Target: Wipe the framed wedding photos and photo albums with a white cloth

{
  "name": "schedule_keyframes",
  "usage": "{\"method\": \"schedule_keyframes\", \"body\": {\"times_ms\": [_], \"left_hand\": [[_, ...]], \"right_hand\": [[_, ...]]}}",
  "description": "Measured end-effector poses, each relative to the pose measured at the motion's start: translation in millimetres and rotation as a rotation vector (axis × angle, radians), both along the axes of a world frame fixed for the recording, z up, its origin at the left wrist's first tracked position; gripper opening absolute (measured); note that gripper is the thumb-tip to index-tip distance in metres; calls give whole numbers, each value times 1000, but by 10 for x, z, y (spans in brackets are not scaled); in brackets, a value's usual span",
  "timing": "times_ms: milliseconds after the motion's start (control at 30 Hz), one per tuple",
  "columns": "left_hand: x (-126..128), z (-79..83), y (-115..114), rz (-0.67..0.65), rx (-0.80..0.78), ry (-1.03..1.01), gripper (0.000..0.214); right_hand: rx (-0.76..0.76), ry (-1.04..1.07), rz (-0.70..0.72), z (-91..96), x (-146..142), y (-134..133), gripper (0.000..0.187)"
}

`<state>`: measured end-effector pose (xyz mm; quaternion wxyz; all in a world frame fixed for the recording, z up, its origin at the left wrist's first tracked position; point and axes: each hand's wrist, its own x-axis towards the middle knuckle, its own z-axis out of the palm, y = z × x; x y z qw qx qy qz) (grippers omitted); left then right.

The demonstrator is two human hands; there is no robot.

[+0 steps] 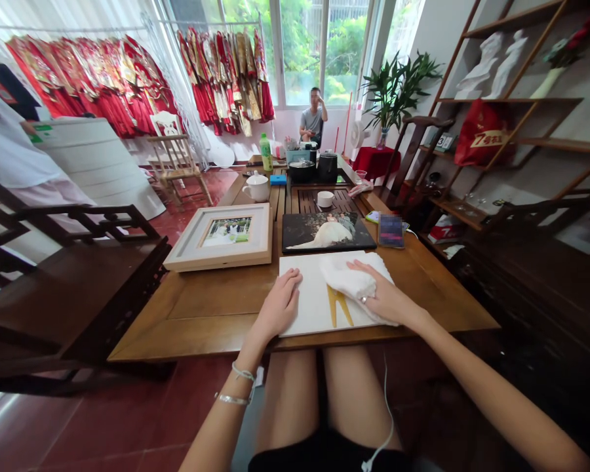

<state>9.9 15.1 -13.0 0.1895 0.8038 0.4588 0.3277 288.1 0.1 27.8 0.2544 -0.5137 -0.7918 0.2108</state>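
Note:
A white picture board [309, 308] with a gold leg-like shape lies flat at the table's near edge. Over its left edge rests my left hand [281, 303], fingers laid close together on the surface. My right hand [386, 296] presses a folded white cloth [347, 278] onto the board's right half, with fingers bent over it. The cloth hides the upper part of the gold shape. Just behind the board lies a dark photo panel [295, 231] showing a white gown. To the left is a pale wooden picture frame [221, 263] with a small photo inside.
A phone [391, 231] lies right of the dark panel on the wooden table [216, 305]. Farther back are a white lidded cup [257, 187], a small white bowl [325, 198], a green bottle [265, 153] and a black kettle [328, 168]. A person [313, 118] sits beyond. Dark wooden chairs flank the table.

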Motion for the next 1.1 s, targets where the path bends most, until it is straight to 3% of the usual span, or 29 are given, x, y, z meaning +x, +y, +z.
{"method": "schedule_keyframes", "body": {"times_ms": [133,267,367,600,733,833,933,1100], "left_hand": [[3,-3,2,-3,3,-6,36],[2,-7,3,1,4,-19,36],[-1,-16,5,-2,6,-22,36],[11,-23,7,0,17,-10,36],[7,-25,16,-8,30,6,36],[-10,-35,26,-25,35,14,37],[-24,-46,35,-38,41,17,37],[-20,-44,37,-37,42,17,36]], "right_hand": [[4,-48,-26,43,49,440,66],[25,-60,-33,24,35,536,65],[52,-89,-22,10,21,302,68],[64,-225,167,196,5,-630,77],[16,-254,197,232,25,-787,77],[-28,-213,167,194,58,-616,76],[-62,-196,92,151,48,-273,75],[-34,-293,-16,134,-193,300,75]]}}
